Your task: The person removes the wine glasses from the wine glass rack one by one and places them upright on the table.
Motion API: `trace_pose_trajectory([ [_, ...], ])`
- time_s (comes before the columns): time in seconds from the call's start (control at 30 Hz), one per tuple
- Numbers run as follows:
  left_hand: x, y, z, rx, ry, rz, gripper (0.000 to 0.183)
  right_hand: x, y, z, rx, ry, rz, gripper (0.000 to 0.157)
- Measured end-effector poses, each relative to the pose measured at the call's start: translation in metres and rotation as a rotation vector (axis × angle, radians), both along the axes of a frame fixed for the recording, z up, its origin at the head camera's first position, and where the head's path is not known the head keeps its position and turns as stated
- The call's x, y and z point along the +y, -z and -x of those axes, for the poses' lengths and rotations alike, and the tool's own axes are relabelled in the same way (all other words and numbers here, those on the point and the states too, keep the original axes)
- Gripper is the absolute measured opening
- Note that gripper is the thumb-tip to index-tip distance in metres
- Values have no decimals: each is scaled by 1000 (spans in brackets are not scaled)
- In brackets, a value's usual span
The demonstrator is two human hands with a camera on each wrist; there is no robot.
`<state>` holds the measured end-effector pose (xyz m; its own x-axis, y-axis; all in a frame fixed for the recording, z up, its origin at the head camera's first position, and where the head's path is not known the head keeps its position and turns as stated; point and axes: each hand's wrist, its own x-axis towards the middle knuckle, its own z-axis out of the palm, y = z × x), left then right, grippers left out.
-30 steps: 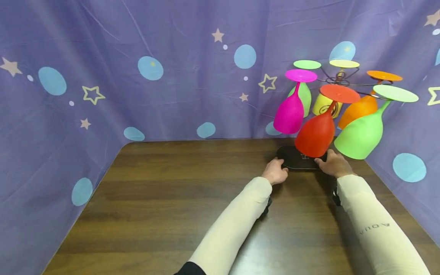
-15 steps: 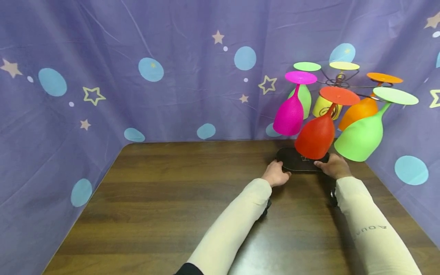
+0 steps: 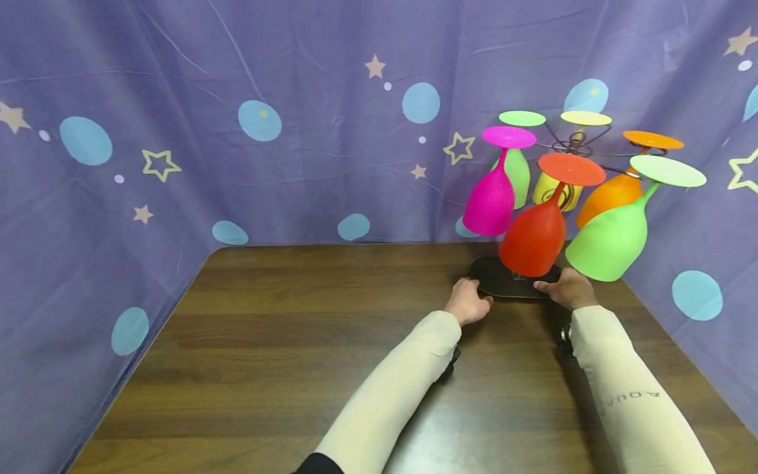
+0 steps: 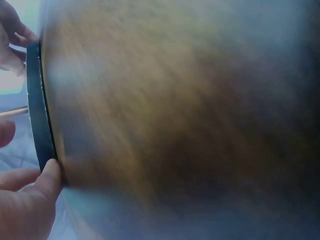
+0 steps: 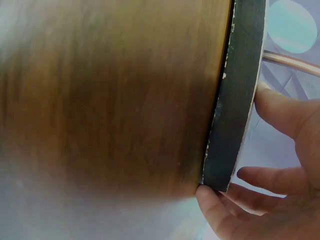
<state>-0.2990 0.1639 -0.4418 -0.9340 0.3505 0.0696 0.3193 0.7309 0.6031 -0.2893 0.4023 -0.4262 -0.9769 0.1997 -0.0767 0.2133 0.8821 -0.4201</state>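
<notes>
A wine glass rack with a dark oblong base [image 3: 500, 283] stands at the back right of the table. Upside-down goblets hang by their feet from its wire arms: a red goblet [image 3: 531, 240], a magenta goblet [image 3: 489, 203], an orange goblet [image 3: 612, 196], a yellow goblet [image 3: 543, 189] and several green ones, such as the front green goblet [image 3: 610, 240]. My left hand [image 3: 466, 303] grips the base's left end, a fingertip at its lower edge in the left wrist view. The right end is held by my right hand [image 3: 571, 289], fingers curled around the edge.
The brown wooden table [image 3: 266, 362] spreads out to the left and front. A purple curtain [image 3: 296, 164] with stars and blue dots stands close behind the rack and along both sides. The goblets overhang my right hand.
The rack and both hands appear slightly further left in the head view. The curtain pattern also shifts a little, so part of this is the head camera moving. Both hands stay on the base.
</notes>
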Motion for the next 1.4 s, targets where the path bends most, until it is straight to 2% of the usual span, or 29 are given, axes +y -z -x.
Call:
trace_pose_trajectory([
  [0.13,-1,2,1,13,-79,-76,42,-2,0,0,-30,-19,-8,65],
  [0.27,0,3,4,25,-133,-103,40,-4,-1,0,-41,-12,10,75],
  [0.4,-1,3,5,28,-184,-92,41,-10,-2,0,-27,-7,34,90],
  [0.53,-5,2,5,38,-224,-71,42,-17,-3,0,-14,-19,63,98],
  [0.77,-12,3,7,68,-246,-101,40,-24,-4,-4,64,-70,142,109],
  [0.87,-14,6,9,94,-266,-101,37,-26,-1,-4,102,-108,144,109],
  [0.97,-16,7,10,109,-293,-86,36,-28,1,-1,89,-115,145,110],
  [1.1,-19,7,11,105,-316,-75,37,-34,0,-1,4,-80,131,110],
  [1.3,-30,5,15,104,-317,-60,36,-48,-4,-3,54,-86,200,103],
  [1.4,-37,3,19,76,-299,-65,37,-52,-5,-2,59,-89,202,102],
])
